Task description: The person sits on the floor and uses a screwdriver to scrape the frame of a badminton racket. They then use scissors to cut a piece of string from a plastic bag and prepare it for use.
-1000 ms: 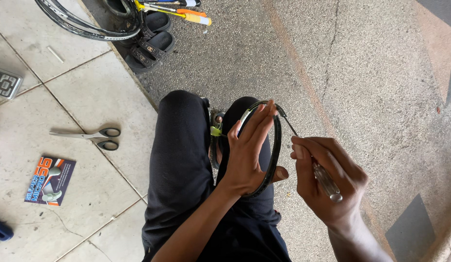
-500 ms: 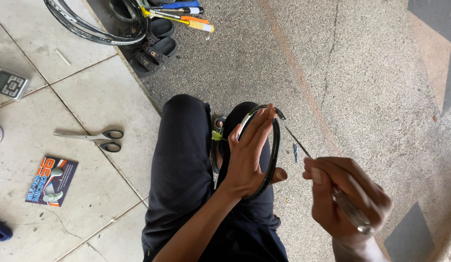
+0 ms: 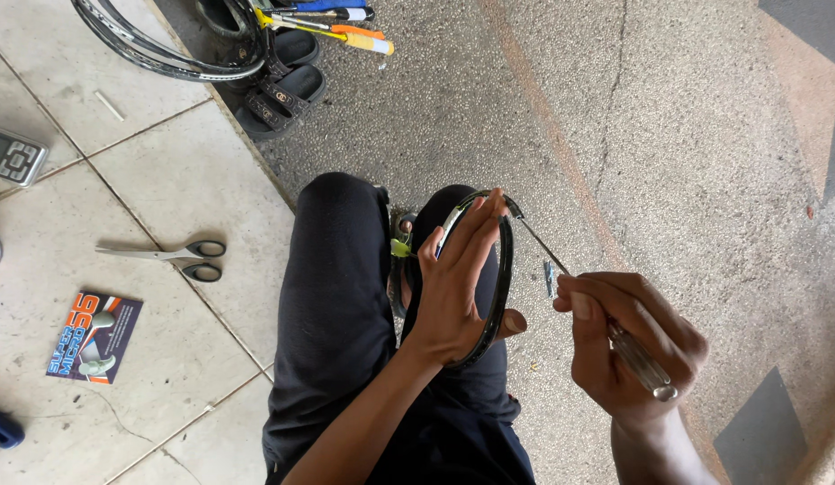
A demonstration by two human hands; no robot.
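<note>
In the head view, the person sits with knees in black trousers (image 3: 336, 296) over the edge between tiled floor (image 3: 121, 180) and rough concrete ground (image 3: 615, 135). The left hand (image 3: 458, 283) holds a black racket frame (image 3: 502, 269) upright above the lap, with the fingers stretched flat along the rim and the thumb on its far side. The right hand (image 3: 628, 346) is closed around the clear handle of a thin awl (image 3: 570, 274); its metal tip touches the top of the frame. On the tiles lie scissors (image 3: 170, 256), a small printed packet (image 3: 94, 337) and a small scale (image 3: 13, 157). Further away are another racket frame (image 3: 157, 49), black sandals (image 3: 282, 81) and some tools (image 3: 336, 22).
</note>
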